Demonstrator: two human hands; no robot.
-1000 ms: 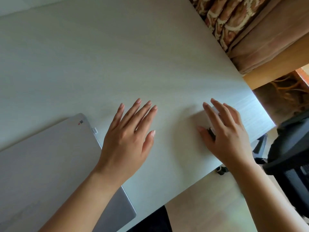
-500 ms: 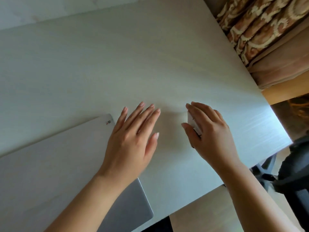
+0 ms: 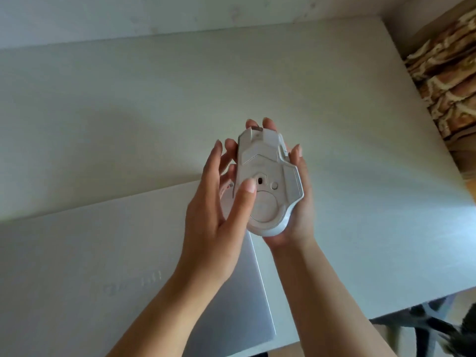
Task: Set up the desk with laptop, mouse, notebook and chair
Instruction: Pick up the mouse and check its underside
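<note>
Two of the four task items show so far: the laptop [image 3: 128, 266], lid closed, lies flat on the desk [image 3: 283, 86] at its near left, and the mouse [image 3: 268, 181] is in hand, off the surface. No notebook is in view. Only a dark part of the chair [image 3: 438, 328] shows past the desk's near right corner, so it does not look pulled in yet. My reading: the setup is in its early part; laptop placed but unopened, mouse not yet set down, notebook and chair still to do. Mouse is turned belly-up, underside toward the camera, with its sensor slot, a small round button and a round cover plate all visible. It is held up above the desk, over the stretch just right of the laptop's far corner. Right hand [image 3: 296, 202] cradles it from beneath and from the right, palm up, fingertips curling over the front end and the thumb along the right edge. Left hand [image 3: 219, 210] comes in from the left, close beside the other; its thumb tip rests on the underside next to the sensor slot, and its fingers spread loosely along the left flank, whether gripping or only touching I cannot tell. Hands are together on the one object. Likely she or he is checking a switch on the underside before placing it, though that is a guess.
</note>
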